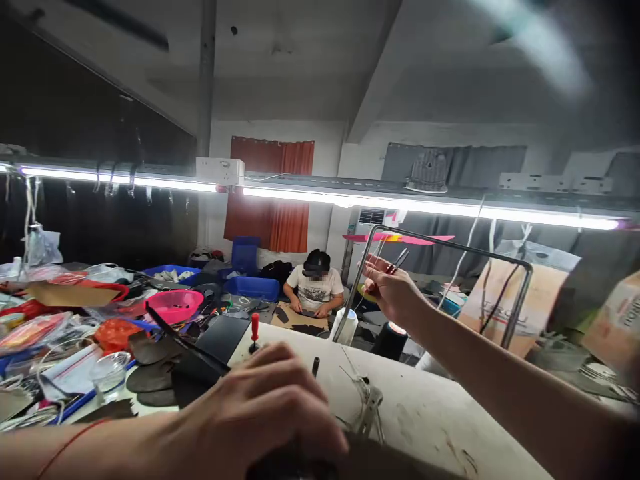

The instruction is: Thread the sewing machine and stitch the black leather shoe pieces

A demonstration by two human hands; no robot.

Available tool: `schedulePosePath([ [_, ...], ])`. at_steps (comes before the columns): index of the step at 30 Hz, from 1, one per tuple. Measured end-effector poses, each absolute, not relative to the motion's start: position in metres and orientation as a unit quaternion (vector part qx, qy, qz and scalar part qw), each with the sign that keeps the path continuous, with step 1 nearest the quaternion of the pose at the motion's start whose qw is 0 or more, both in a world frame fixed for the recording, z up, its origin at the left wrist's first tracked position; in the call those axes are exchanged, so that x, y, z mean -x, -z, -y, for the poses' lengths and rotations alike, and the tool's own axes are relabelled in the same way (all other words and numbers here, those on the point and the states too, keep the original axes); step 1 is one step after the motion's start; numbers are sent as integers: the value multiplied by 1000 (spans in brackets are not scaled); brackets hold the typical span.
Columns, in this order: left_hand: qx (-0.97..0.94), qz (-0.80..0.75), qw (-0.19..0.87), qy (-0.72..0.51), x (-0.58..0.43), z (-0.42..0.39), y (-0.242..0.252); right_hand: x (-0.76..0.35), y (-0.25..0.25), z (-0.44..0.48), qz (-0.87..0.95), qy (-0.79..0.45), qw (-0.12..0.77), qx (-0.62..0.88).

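While the left hand point(265, 400) lies with fingers curled over a dark piece point(325, 461) on the white counter point(425, 413), the right hand point(395, 291) is raised ahead, pinching small snips point(399, 259) beside a wire frame point(450, 245), above a white thread cone point(345, 325).

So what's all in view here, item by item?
light tubes: two, white, overhead across view
curtain: one, red-orange, back wall
person: one, white shirt, dark cap, seated at back
crates: three, blue, left of that person
bowl: one, pink, left amid clutter
wire frame: one, grey, above white surface
spool: one, white, at frame's foot
red-handled tool: one, upright on white surface
cardboard boxes: two, brown, right
left hand: one, curled over dark piece, bottom edge
right hand: one, raised, pinching thin dark tool
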State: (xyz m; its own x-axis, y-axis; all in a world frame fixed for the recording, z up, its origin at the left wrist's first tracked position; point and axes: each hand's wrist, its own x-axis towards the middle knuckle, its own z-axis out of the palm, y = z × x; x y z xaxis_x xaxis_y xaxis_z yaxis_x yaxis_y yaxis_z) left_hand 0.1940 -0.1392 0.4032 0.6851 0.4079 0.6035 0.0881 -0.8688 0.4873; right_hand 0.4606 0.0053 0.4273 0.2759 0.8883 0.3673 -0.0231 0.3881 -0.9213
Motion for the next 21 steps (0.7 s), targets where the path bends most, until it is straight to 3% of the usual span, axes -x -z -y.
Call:
schedulePosePath([
  [3,-844,-237,309,-368,-238,131,-458,-467,-422,4,501,-382,661,406],
  [7,-710,-314,483,-406,-299,97,-488,-494,-414,47,518,-397,645,398],
  [13,-517,-343,678,-394,-361,60,-516,-521,-408,66,632,-428,510,397],
  [17,-464,-321,661,-495,-354,56,-523,-532,-419,47,684,-366,476,415],
  [21,-467,-340,632,-517,-336,53,-516,-545,-429,31,753,-246,423,440],
])
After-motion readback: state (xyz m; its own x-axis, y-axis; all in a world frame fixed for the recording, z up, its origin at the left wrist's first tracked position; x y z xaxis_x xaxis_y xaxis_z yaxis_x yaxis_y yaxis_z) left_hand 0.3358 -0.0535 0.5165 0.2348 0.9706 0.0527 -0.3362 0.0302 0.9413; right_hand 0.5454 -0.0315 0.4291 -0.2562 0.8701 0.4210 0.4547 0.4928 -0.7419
